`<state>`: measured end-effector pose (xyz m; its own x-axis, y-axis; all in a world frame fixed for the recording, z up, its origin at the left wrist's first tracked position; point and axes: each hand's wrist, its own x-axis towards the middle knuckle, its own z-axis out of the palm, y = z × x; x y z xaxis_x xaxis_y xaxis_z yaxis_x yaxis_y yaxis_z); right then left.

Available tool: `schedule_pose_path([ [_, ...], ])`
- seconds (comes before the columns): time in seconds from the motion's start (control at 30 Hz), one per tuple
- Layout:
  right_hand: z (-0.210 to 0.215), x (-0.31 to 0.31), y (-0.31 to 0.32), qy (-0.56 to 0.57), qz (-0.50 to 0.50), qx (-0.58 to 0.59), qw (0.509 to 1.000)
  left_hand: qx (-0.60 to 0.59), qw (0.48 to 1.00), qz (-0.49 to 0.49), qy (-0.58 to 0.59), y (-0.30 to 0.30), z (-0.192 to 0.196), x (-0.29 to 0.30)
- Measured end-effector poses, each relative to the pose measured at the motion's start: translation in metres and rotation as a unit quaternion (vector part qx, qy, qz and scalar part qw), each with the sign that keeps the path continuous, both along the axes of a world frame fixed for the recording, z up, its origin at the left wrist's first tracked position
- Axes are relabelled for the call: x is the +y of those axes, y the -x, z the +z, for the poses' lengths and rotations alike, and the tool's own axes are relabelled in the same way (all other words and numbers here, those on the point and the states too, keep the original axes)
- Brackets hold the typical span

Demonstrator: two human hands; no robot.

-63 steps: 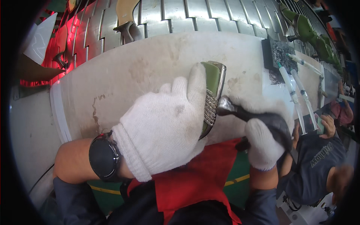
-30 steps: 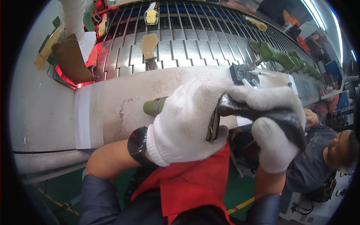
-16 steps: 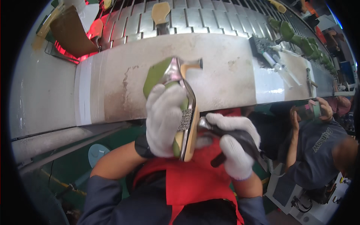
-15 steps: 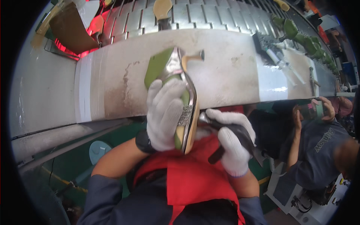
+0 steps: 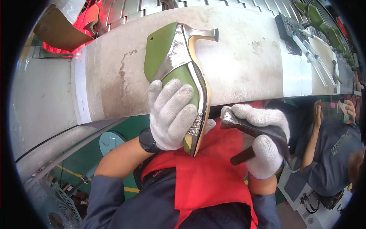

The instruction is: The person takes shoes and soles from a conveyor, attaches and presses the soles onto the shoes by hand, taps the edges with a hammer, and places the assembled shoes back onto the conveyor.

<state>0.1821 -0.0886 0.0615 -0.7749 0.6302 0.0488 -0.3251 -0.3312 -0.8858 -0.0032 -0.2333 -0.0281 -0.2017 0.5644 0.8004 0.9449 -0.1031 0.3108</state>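
Observation:
My left hand point(image 5: 171, 114), in a white glove, is closed round the forefoot of a high-heeled shoe point(image 5: 179, 47). The shoe stands sole-edge to the right, with its silver heel pointing right above the bench. It has silver straps, a sparkling band near the toe and a green last inside. Lower right, my gloved right hand point(image 5: 267, 141) grips dark metal pincers point(image 5: 261, 131), two of their arms pointing left and a pale metal end showing below the hand. A gap separates the pincers from the shoe.
A worn bench top point(image 5: 244, 57) runs across, before a slatted metal conveyor point(image 5: 141, 11). Syringes point(image 5: 310, 53) lie beside a dark block point(image 5: 288, 34) on the right. More green lasts point(image 5: 324, 28) line the far right. A co-worker point(image 5: 331, 152) works at right; a fan point(image 5: 61, 206) stands lower left.
The view has shifted, and the shoe appears larger and higher up. My right hand with the pincers has moved right, away from the shoe's toe. My left hand keeps its grip.

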Motion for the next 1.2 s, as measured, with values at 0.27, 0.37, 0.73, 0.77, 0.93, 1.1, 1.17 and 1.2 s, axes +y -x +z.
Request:
schedule_pose_path([
  [0.27,0.028,0.018,0.034,-0.166,0.085,-0.100,0.977,-0.022,1.000,-0.006,-0.002,0.002,0.005,0.003],
  [0.37,0.037,0.021,0.031,-0.278,0.159,-0.104,0.942,-0.033,0.999,-0.003,0.009,0.001,0.003,-0.002],
  [0.73,0.038,-0.019,0.003,-0.265,0.158,-0.115,0.944,-0.037,0.999,0.012,-0.027,-0.002,0.000,0.006],
  [0.77,0.036,-0.016,0.004,-0.172,0.142,-0.094,0.970,-0.036,0.999,0.015,-0.031,-0.003,-0.001,0.006],
  [0.93,0.044,0.008,0.021,-0.208,0.084,-0.157,0.962,-0.032,0.999,0.018,-0.013,-0.003,0.002,0.005],
  [1.1,0.051,0.035,0.047,-0.141,0.116,-0.206,0.961,-0.036,0.999,0.017,-0.036,-0.002,-0.002,0.011],
  [1.17,0.055,0.042,0.059,-0.070,0.117,-0.224,0.965,-0.006,0.998,0.021,-0.065,0.000,-0.005,0.016],
  [1.2,0.052,0.049,0.063,-0.071,0.117,-0.227,0.964,-0.022,0.996,0.037,-0.074,-0.004,-0.009,0.016],
])
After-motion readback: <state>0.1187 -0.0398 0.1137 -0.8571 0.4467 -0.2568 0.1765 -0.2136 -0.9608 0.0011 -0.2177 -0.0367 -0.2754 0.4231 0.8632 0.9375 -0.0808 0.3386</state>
